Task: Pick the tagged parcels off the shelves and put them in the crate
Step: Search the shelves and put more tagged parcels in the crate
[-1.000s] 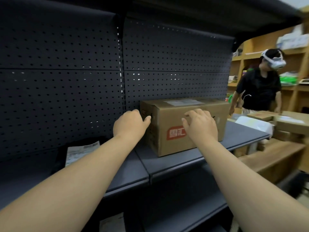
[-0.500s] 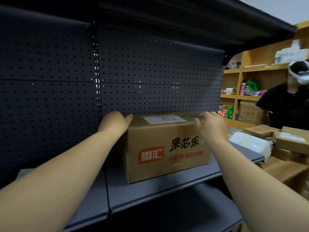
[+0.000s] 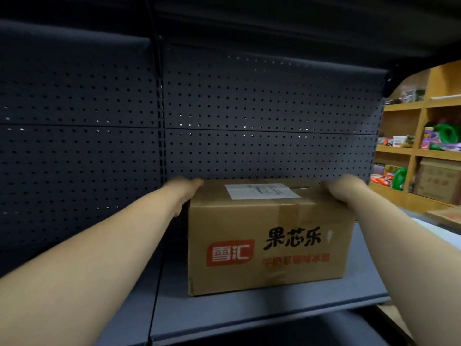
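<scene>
Left hand's fingers (image 3: 178, 208) being hidden behind the cardboard box (image 3: 269, 236), shipping label (image 3: 262, 191) text being blurred, wooden shelving (image 3: 421, 151) being cropped rightward.

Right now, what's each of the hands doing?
Left hand: gripping the left end of the brown cardboard box.
Right hand: gripping the box's right top edge.

Stockroom or shop, dark pegboard shelving (image 3: 262, 151), stocked wooden shelves (image 3: 421, 151)
</scene>
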{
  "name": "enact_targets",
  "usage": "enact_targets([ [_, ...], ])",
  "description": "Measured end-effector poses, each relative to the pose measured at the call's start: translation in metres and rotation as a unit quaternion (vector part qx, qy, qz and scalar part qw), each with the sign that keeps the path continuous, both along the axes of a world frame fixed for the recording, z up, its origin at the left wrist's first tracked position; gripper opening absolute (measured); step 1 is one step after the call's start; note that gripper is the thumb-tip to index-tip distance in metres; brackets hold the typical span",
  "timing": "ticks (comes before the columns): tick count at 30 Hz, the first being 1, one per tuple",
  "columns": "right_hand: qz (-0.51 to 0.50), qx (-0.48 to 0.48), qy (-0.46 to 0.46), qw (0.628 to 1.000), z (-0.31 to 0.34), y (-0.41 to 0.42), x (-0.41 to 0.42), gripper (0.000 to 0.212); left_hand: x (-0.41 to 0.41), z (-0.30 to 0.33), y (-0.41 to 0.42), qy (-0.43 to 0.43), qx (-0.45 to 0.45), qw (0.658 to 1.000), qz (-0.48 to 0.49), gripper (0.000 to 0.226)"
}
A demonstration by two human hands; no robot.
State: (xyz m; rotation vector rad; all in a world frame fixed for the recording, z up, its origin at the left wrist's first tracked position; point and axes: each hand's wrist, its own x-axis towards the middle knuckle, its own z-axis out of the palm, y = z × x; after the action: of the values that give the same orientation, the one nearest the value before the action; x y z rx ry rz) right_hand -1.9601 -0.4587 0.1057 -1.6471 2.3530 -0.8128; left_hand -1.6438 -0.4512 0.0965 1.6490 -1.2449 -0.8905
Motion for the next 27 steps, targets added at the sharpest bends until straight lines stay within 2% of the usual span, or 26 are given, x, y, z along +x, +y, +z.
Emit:
enact_targets([
  [3,0.021,0.007,-0.01,1.0,0.002,-0.003,0.0,0.038,-0.001,0.0,0.0,0.017,0.006,1.0,0.005,0.056],
  [6,0.018,-0.011,-0.06,0.998,0.002,-0.002,-0.003,0.038,-0.002,0.0,0.003,0.061,0.017,0.998,0.008,0.033],
  [11,-0.004,-0.064,-0.141,0.988,-0.006,0.001,-0.006,0.029,-0.003,-0.003,0.01,0.107,-0.007,0.994,0.027,0.04],
  [14,-0.035,-0.122,-0.218,0.968,-0.013,0.004,-0.009,0.033,-0.001,-0.002,0.019,0.127,-0.055,0.989,0.061,0.045],
  [18,-0.075,-0.222,-0.251,0.939,-0.022,0.016,-0.002,0.035,0.002,-0.006,0.036,0.13,-0.167,0.973,0.088,0.053],
  [23,-0.072,-0.345,-0.302,0.886,-0.042,0.033,0.015,0.037,0.008,-0.018,0.062,0.092,-0.297,0.944,0.111,0.047],
  [27,-0.046,-0.403,-0.355,0.842,-0.055,0.043,0.023,0.03,0.01,-0.031,0.074,0.103,-0.349,0.922,0.128,0.04],
])
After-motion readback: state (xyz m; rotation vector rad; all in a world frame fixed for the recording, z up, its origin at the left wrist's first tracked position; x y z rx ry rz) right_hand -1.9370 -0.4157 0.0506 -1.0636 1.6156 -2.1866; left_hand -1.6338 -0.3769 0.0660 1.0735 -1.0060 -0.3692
